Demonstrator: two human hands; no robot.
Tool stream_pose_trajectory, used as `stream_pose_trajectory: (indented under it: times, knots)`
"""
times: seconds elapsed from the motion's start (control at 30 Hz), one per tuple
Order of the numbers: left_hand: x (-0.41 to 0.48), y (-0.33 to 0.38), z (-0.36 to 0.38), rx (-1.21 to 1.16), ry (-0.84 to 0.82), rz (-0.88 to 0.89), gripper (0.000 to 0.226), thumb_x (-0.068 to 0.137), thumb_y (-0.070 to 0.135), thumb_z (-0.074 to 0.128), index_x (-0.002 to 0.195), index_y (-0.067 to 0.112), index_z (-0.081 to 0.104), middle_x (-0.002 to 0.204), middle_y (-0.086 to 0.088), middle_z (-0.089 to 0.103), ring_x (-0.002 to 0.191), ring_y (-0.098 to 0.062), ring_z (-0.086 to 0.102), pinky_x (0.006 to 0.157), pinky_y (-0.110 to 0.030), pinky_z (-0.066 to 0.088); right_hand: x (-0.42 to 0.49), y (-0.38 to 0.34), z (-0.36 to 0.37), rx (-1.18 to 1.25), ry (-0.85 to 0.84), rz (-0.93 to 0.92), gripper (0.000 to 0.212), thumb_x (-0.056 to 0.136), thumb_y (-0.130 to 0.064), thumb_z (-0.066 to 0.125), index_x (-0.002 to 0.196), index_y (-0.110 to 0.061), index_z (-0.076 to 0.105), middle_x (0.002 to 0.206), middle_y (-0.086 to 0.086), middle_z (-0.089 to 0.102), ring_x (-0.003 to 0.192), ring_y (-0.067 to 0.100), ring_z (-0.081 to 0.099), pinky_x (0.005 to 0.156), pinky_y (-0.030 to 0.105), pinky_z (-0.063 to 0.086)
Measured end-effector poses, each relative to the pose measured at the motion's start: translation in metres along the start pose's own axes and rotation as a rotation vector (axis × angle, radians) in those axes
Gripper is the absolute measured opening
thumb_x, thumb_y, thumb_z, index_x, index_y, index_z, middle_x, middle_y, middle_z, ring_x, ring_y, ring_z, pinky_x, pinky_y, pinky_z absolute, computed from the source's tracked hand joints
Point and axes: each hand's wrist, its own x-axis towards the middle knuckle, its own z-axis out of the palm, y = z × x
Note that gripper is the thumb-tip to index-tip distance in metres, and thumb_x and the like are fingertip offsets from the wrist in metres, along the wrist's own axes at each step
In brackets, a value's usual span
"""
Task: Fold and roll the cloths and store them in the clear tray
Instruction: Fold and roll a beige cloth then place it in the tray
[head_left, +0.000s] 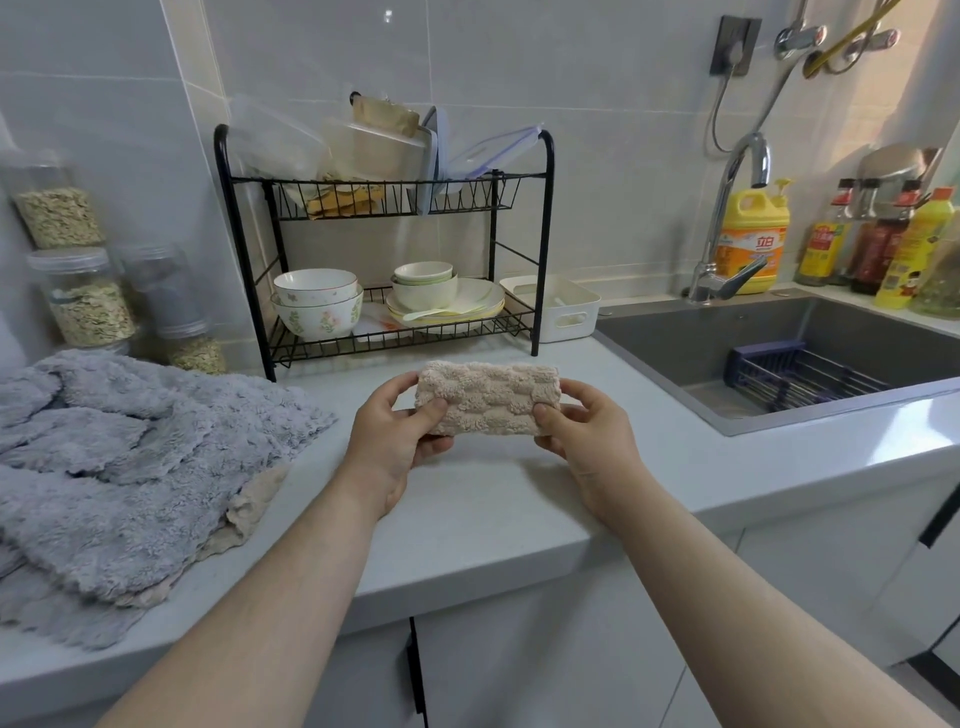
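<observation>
Kitchen countertop (493, 499): we grasp the rolled beige cloth (488, 397) between left hand (389, 441) and right hand (587, 436), just above the surface. Rolling appears done; next we must carry it, held tight, to the clear tray, unidentified here.

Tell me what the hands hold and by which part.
One rolled beige cloth, held by both hands: the left hand grips its left end, the right hand its right end, thumbs pressed on the near face.
</observation>
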Motion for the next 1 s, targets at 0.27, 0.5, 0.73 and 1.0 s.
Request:
stream_pose_trajectory:
  times: [0.27, 0.5, 0.73, 1.0]
  knots:
    - [0.007, 0.005, 0.002, 0.153, 0.036, 0.151, 0.041, 0.089, 0.006, 0.066, 0.126, 0.021, 0.057, 0.093, -0.014, 0.072, 0.09, -0.017, 0.07, 0.061, -0.029, 0.057, 0.001, -0.014, 0.008, 0.015, 0.004, -0.1, 0.04, 0.088, -0.001, 0.064, 0.109, -0.035, 0.06, 0.095, 0.007, 0.071, 0.082, 0.018, 0.07, 0.073, 0.027, 0.058]
    - [0.038, 0.097, 0.04, 0.097, -0.072, 0.142, 0.046, 0.076, 0.014, 0.072, 0.12, 0.02, 0.061, 0.098, -0.002, 0.075, 0.089, -0.018, 0.071, 0.062, -0.031, 0.058, 0.035, -0.114, 0.017, 0.091, 0.002, 0.002, 0.038, 0.084, 0.001, 0.065, 0.116, -0.019, 0.066, 0.099, 0.014, 0.071, 0.091, 0.032, 0.07, 0.082, 0.043, 0.057]
    - [0.052, 0.222, 0.116, 0.012, -0.228, 0.064, 0.041, 0.07, 0.022, 0.079, 0.108, 0.031, 0.068, 0.102, 0.002, 0.075, 0.094, -0.018, 0.07, 0.071, -0.036, 0.059, 0.049, -0.259, 0.008, 0.157, 0.105, 0.062, 0.034, 0.087, 0.007, 0.06, 0.116, -0.01, 0.065, 0.104, 0.023, 0.07, 0.1, 0.04, 0.068, 0.086, 0.045, 0.056]
    - [0.019, 0.284, 0.241, -0.045, -0.422, 0.095, 0.042, 0.074, 0.008, 0.073, 0.11, 0.028, 0.063, 0.096, 0.008, 0.075, 0.088, -0.012, 0.071, 0.064, -0.027, 0.057, 0.012, -0.377, -0.066, 0.164, 0.285, -0.078, 0.035, 0.088, 0.005, 0.059, 0.12, -0.01, 0.062, 0.106, 0.01, 0.073, 0.099, 0.028, 0.069, 0.081, 0.037, 0.056]
